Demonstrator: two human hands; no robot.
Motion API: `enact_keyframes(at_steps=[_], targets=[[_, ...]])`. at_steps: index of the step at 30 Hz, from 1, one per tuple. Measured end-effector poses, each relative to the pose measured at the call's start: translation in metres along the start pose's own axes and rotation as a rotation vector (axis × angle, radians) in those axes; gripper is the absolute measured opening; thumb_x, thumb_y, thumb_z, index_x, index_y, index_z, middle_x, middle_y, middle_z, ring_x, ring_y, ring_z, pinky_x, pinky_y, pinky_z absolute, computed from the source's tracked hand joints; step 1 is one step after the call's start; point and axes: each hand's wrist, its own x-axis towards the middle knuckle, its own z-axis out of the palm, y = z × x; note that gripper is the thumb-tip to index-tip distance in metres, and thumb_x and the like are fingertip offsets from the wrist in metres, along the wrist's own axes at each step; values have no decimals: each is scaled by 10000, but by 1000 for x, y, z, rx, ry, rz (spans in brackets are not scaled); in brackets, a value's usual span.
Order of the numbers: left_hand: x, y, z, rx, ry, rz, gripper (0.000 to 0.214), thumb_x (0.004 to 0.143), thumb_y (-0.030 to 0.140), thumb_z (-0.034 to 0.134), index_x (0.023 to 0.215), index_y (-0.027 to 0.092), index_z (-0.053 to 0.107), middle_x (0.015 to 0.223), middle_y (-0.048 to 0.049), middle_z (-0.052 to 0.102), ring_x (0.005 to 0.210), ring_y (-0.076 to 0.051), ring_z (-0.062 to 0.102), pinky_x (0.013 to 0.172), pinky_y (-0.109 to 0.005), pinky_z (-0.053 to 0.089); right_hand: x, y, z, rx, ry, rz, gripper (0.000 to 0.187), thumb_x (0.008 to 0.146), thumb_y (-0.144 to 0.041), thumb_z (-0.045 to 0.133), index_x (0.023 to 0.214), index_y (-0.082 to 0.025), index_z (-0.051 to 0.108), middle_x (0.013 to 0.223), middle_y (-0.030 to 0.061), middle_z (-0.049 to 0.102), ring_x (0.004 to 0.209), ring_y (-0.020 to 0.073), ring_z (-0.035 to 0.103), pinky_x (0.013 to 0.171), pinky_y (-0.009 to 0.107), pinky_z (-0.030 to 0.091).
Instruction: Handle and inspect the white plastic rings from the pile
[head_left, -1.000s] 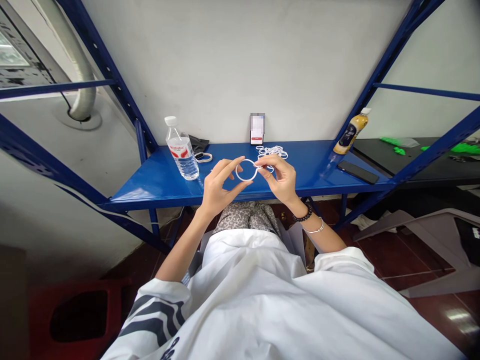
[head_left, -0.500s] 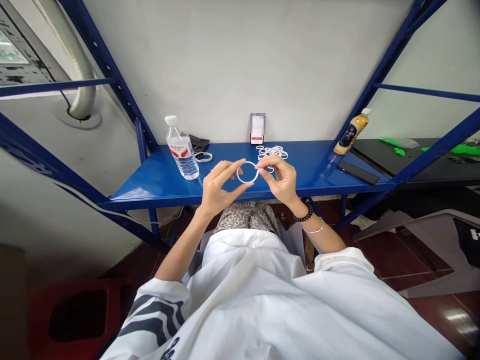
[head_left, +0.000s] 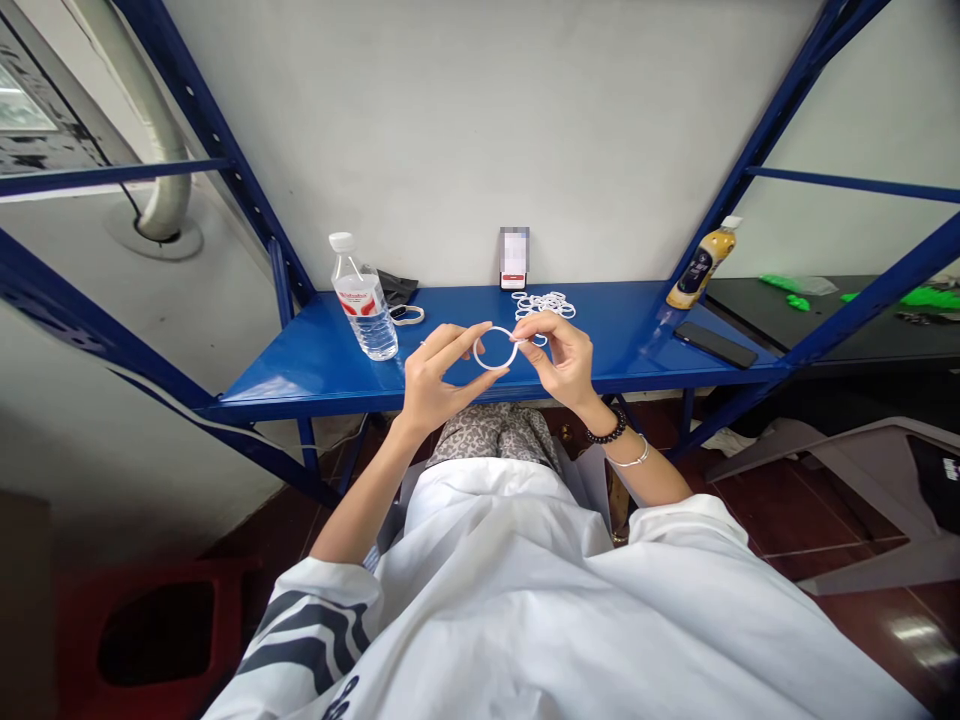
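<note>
A thin white ring (head_left: 494, 369) is held up between my two hands, above the front edge of the blue table. My left hand (head_left: 436, 372) grips it from the left, forefinger on the upper rim and thumb on the lower rim. On the right side, my right hand (head_left: 561, 358) pinches the ring's edge between thumb and fingertips. Just behind my right hand lies a loose pile of similar white rings (head_left: 551, 303) on the table. Part of one ring shows between my right fingers and the pile.
The blue table (head_left: 315, 365) carries a water bottle (head_left: 362, 305) at left, beside a black pouch (head_left: 397, 287) and a white band (head_left: 409, 315). A lit phone (head_left: 514, 259) leans against the wall. At right are a yellow drink bottle (head_left: 703, 265) and a dark phone (head_left: 716, 345).
Both hands keep nearly the same grip and place. The ring sits very slightly lower in the picture; the other things stay where they were.
</note>
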Motion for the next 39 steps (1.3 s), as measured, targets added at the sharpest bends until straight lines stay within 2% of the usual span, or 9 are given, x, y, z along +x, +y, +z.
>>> enact_keyframes(at_steps=[6, 11, 16, 26, 33, 39], targets=[[1, -1, -1, 4, -7, -2, 388, 860, 329, 700, 1221, 222, 610, 825, 3, 663, 672, -107, 567, 701, -260, 525, 0, -1, 1, -27, 19, 1, 93, 912, -318, 626, 913, -235, 671, 894, 36, 700, 832, 185, 660, 739, 353, 563], [2, -4, -3, 22, -45, -72, 428, 869, 398, 677, 1256, 236, 591, 905, -24, 684, 665, -113, 568, 708, -278, 535, 1, 0, 1, -60, 65, 26, 190, 887, -329, 667, 1066, -265, 669, 952, 22, 731, 839, 177, 688, 774, 351, 577], [1, -5, -3, 18, -59, -106, 455, 861, 414, 684, 1266, 236, 580, 955, -37, 683, 684, -114, 570, 712, -277, 538, 2, 2, -1, -118, 58, 24, 224, 876, -348, 681, 1084, -266, 667, 961, 21, 744, 852, 179, 701, 779, 348, 575], [1, -5, -2, 14, -57, -103, 435, 870, 380, 678, 1260, 225, 565, 959, -39, 672, 694, -110, 568, 675, -256, 530, 3, -1, -2, -138, 49, -20, 131, 885, -304, 675, 1008, -264, 695, 963, 18, 749, 842, 168, 692, 755, 333, 571], [0, -5, 0, -8, -66, -109, 411, 863, 392, 684, 1213, 204, 575, 959, -49, 674, 719, -117, 595, 640, -238, 533, 4, 1, -1, -121, 63, -32, 46, 880, -294, 682, 906, -259, 697, 919, 18, 744, 899, 189, 698, 814, 363, 573], [0, -4, 0, 7, -76, -108, 413, 845, 411, 703, 1183, 206, 584, 937, -41, 680, 725, -122, 600, 644, -255, 535, 4, 1, -2, -140, 63, -11, 72, 880, -321, 682, 853, -254, 689, 893, 19, 738, 872, 196, 696, 825, 383, 570]])
